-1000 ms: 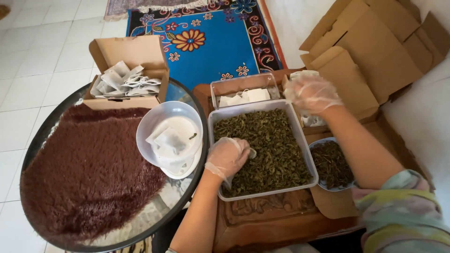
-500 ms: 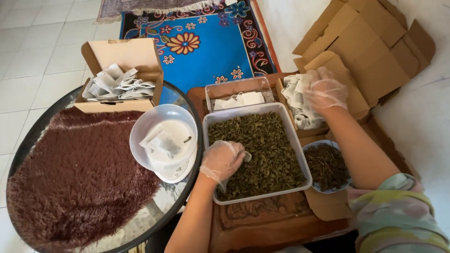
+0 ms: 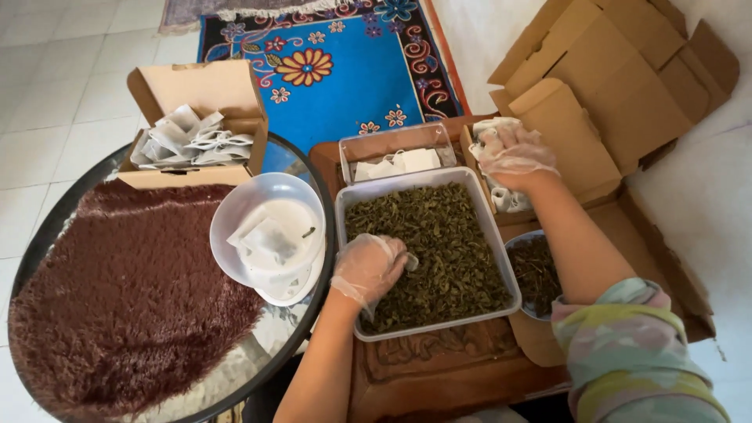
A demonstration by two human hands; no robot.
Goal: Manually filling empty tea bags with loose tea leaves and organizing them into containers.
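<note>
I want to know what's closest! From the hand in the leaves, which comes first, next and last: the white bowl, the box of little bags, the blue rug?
From the left hand, in the head view:
1. White bowl, just to its left on the round table.
2. Cardboard box of little bags, farther up and left.
3. Blue flowered rug, on the floor at the top, about as far as the box, too close to call.

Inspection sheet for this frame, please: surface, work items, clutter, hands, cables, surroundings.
Surface: carved wooden table; round tray with brown shaggy mat.
Work items: clear rectangular tub of dried green leaves; small white paper pouches.
Clutter: clear round bowl holding pouches; open cardboard box of pouches; small dark bowl of leaves.
Hands: gloved left hand in the leaves; gloved right hand on the pouches.
Cables: nothing seen.
Surroundings: blue floral rug; flattened cardboard boxes.
</note>
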